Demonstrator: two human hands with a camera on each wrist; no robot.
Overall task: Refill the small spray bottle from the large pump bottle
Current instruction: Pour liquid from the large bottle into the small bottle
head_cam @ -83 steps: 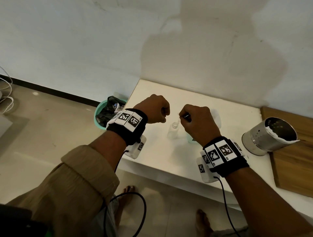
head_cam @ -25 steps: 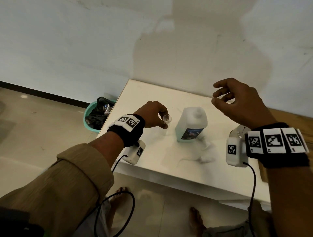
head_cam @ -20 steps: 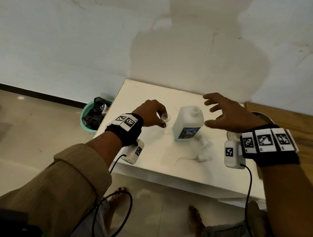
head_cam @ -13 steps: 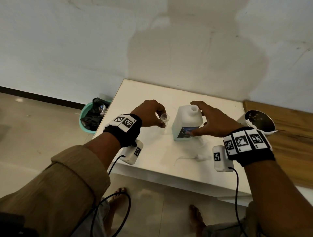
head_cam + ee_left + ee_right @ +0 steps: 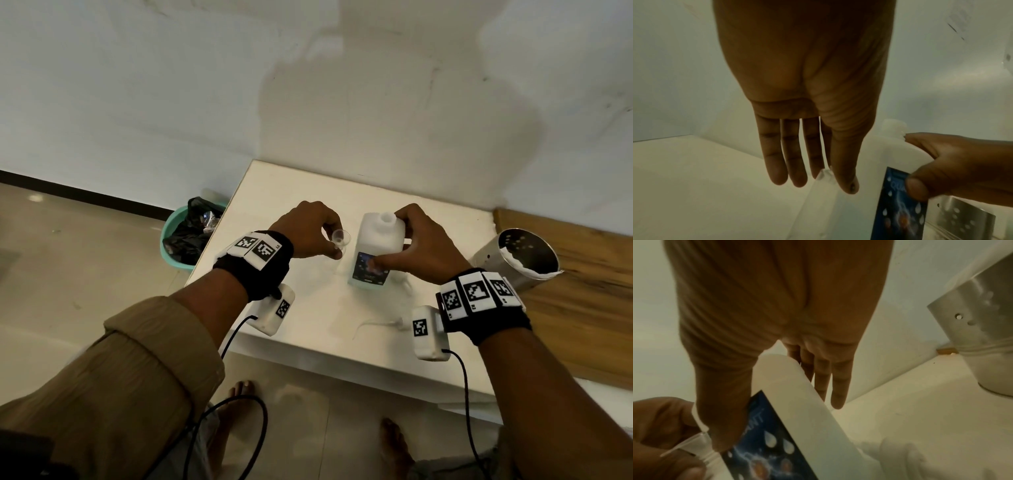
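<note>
The large white bottle [image 5: 376, 246] stands on the white table [image 5: 301, 192] with its neck [image 5: 387, 218] open and no pump on it. My right hand [image 5: 388, 241] grips its body, thumb on the blue label [image 5: 764, 433] and fingers round the far side. To its left, my left hand [image 5: 334, 247] pinches a small clear funnel [image 5: 341, 237]. The small clear spray bottle under the funnel hardly shows. The removed pump [image 5: 394, 322] with its tube lies on the table near my right wrist.
A perforated metal canister [image 5: 520, 257] stands at the right, where the table meets a wooden board [image 5: 582, 308]. A teal bin [image 5: 178, 246] with a black bag sits on the floor to the left. A wall is close behind the table.
My right hand came down from the air at the right and took hold of the large bottle. My left hand stayed put, holding the funnel.
</note>
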